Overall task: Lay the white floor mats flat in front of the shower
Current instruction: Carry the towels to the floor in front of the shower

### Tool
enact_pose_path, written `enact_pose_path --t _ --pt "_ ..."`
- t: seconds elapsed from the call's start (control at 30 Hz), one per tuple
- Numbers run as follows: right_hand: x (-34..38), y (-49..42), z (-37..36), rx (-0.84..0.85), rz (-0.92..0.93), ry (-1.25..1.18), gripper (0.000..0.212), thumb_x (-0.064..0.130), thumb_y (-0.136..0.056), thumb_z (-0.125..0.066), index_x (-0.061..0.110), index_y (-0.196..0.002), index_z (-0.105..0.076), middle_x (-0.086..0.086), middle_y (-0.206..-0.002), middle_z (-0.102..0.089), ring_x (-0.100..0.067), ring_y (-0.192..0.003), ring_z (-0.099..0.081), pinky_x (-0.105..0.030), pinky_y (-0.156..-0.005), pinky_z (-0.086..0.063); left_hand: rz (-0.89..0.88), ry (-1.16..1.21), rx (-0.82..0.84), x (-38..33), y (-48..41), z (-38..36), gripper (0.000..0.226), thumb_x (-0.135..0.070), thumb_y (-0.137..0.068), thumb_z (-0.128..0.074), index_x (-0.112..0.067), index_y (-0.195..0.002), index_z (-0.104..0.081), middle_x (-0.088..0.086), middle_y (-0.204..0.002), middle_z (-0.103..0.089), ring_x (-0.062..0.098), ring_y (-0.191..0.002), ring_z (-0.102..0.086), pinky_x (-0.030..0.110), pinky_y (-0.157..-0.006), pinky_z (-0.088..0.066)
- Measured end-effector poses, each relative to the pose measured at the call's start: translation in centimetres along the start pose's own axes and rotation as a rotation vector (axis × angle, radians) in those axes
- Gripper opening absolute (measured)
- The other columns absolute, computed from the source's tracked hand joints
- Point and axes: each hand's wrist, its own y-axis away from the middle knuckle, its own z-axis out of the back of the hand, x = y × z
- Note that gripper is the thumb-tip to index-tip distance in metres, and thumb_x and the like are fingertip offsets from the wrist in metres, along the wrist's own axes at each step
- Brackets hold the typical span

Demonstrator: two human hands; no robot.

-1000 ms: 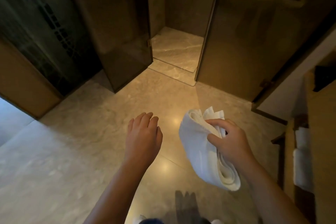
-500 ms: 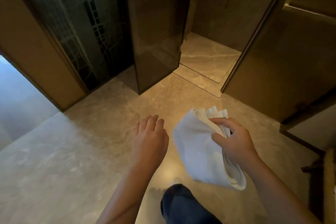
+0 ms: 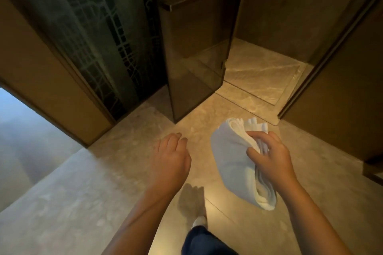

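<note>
My right hand (image 3: 269, 155) grips a folded stack of white floor mats (image 3: 232, 157), held in the air above the marble floor with the folded edges up. My left hand (image 3: 170, 155) hovers just left of the mats, empty, fingers loosely curled and apart. The shower (image 3: 261, 68) lies ahead to the right, its marble floor visible through the doorway, with a raised sill (image 3: 248, 99) at its threshold.
A tinted glass shower door (image 3: 194, 58) stands swung outward ahead, its lower corner near the floor. A patterned dark glass panel (image 3: 99, 33) and wooden frame (image 3: 47, 80) stand at left. My leg (image 3: 199, 240) and shoe step forward below.
The view has swung left and closer to the shower. My leg has stepped forward. Both hands keep their pose, the right still holding the folded mats.
</note>
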Motion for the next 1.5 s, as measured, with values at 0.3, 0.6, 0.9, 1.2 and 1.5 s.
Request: enact_pose_path --t 0.3,0.6,0.9,1.2,1.5 --pt "2.2 -9.9 -2.7 -0.02 -0.039 0.022 0.03 0.008 -0.078 -0.064 0.022 -0.105 -0.065 -0.003 -0.093 -0.051 -0.014 -0.085 -0.045 -0.02 -0.065 -0.034 -0.042 0.053 0.036 4.6 -10.5 -2.2 0.032 -0.017 -0.082 -0.046 -0.002 -0.103 -0.065 0.018 -0.104 -0.065 0.031 -0.094 -0.061 0.04 -0.083 -0.047" --pt "2.7 -15.6 -6.8 -0.132 -0.234 0.087 0.029 0.01 -0.077 -0.066 0.024 -0.101 -0.066 -0.008 -0.093 -0.057 -0.017 -0.082 -0.05 -0.026 -0.065 -0.035 -0.228 0.136 0.128 10.1 -21.3 -6.1 0.035 -0.019 -0.079 -0.041 -0.004 -0.097 -0.067 0.015 -0.104 -0.067 0.029 -0.094 -0.063 0.039 -0.083 -0.048" --pt "6.9 -20.4 -9.8 -0.45 -0.453 0.096 0.027 0.012 -0.077 -0.066 0.026 -0.101 -0.065 -0.007 -0.101 -0.06 -0.014 -0.086 -0.049 -0.025 -0.075 -0.033 -0.506 0.308 0.214 12.5 -33.7 -9.3 0.025 -0.004 -0.074 -0.064 -0.003 -0.098 -0.066 0.018 -0.107 -0.066 0.034 -0.098 -0.061 0.049 -0.086 -0.047" --pt "6.0 -24.4 -7.9 -0.583 -0.526 0.093 0.026 0.017 -0.081 -0.062 0.039 -0.093 -0.057 -0.001 -0.098 -0.056 -0.012 -0.088 -0.048 -0.019 -0.067 -0.034 -0.646 0.378 0.284 8.7 -39.2 -13.0 0.027 -0.004 -0.076 -0.066 -0.003 -0.103 -0.065 0.016 -0.11 -0.065 0.033 -0.102 -0.059 0.049 -0.09 -0.044" --pt "-3.5 -32.8 -1.5 -0.535 -0.54 0.092 0.028 0.013 -0.078 -0.063 0.028 -0.102 -0.066 -0.002 -0.088 -0.056 -0.014 -0.082 -0.05 -0.012 -0.065 -0.033 -0.647 0.319 0.269 0.4 -46.5 -19.8 0.028 -0.003 -0.073 -0.068 -0.004 -0.101 -0.066 0.016 -0.107 -0.066 0.033 -0.099 -0.061 0.047 -0.089 -0.045"
